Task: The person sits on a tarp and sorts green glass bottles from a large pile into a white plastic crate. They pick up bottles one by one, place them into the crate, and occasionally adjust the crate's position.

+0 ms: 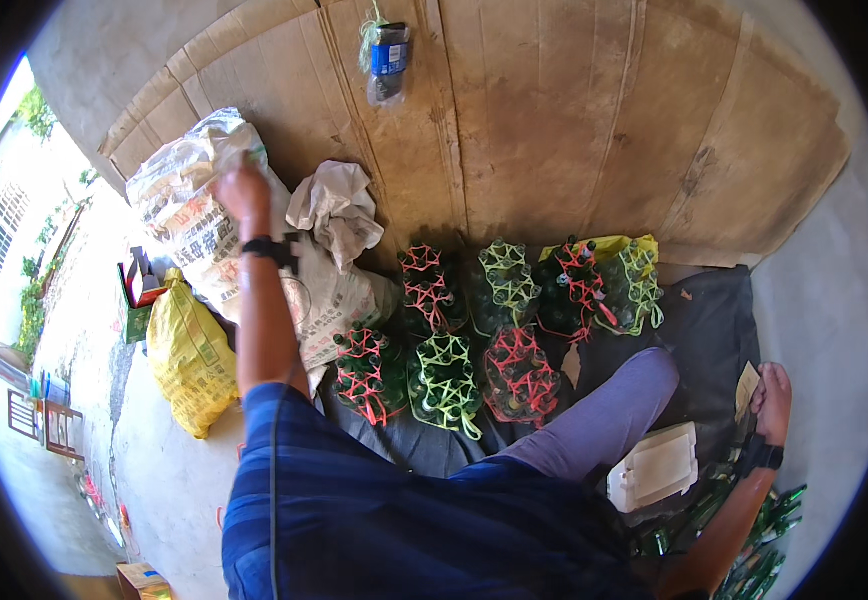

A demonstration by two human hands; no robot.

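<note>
At the upper left my left hand (244, 189) is over the top of a large white woven sack (201, 217); the hand is blurred and its fingers are hard to make out. On the far right my right hand (773, 390) grips a flat piece of cardboard (747, 386) between thumb and fingers. Between my arms stand several bundles of green glass bottles, tied with red and light green plastic strapping, such as a red-tied bundle (522, 371) and a green-tied bundle (445, 382). A white foam box (655, 466) lies beside my knee.
Large cardboard sheets (539, 127) cover the wall, with a wrapped packet (389, 64) hanging there. A yellow woven sack (190, 352) and a crumpled white sack (336, 210) stand left. Loose green bottles (768, 525) lie at lower right. Black sheeting (711, 322) covers the floor.
</note>
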